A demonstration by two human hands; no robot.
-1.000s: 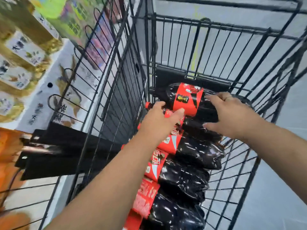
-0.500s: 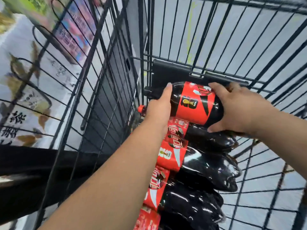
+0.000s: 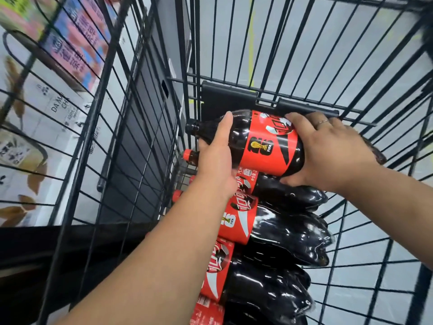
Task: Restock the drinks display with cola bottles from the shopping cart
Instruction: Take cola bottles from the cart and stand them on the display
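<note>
Cola bottle (image 3: pixel 269 141) held sideways over stacked bottles (image 3: pixel 281 231) in shopping cart (image 3: pixel 225 97), left grip (image 3: pixel 216 156) wrapping shoulder, right grip (image 3: pixel 332 151) clasping base.

a row of bottles (image 3: pixel 281 233) lies sideways in the cart (image 3: pixel 145 113), one before another from the near edge to the far end, necks to the left and bases to the right. the top bottle (image 3: pixel 269 141) lies the same way over the farthest of the row, just before the panel (image 3: pixel 225 97) on the cart's far wall. the left hand (image 3: pixel 215 160) grips it at the shoulder, beside the neck. the right hand (image 3: pixel 332 153) holds its body on the right. boxes (image 3: pixel 46 113) stand outside the cart's left wall. floor (image 3: pixel 351 43) shows through the bars behind and to the right.
</note>
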